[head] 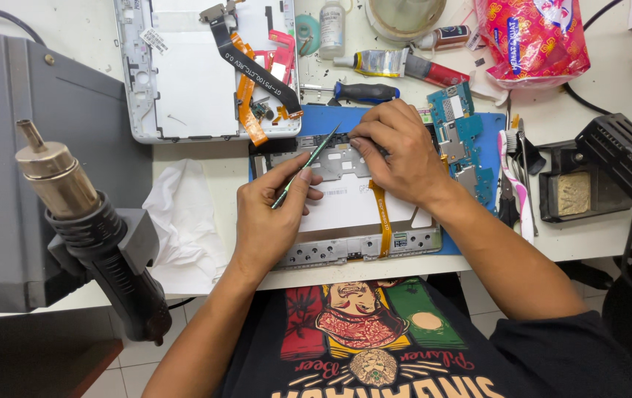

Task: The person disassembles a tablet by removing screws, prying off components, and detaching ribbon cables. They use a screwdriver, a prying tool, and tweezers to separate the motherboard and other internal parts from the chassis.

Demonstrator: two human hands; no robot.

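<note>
nearest to me, the person's left hand (268,214) is curled and pinching a thin green-handled probe (305,166) between thumb and fingers, its tip slanted up and to the right onto the opened tablet frame (345,243) lying on a blue mat (478,121) at the worktop (603,236) edge. the right hand (400,151) lies just across from it, fingers pressed together and bearing down on the dark strip at the frame's upper edge, close to the probe tip. an orange ribbon cable (383,217) runs down the frame's pale middle. to the left, a hot-air nozzle (54,173) stands in its black holder, with a crumpled white cloth (183,221) between it and the frame. further back lie a blue circuit board (459,121), a white back cover (190,74) with ribbon cables, and a black-handled screwdriver (360,92).
</note>
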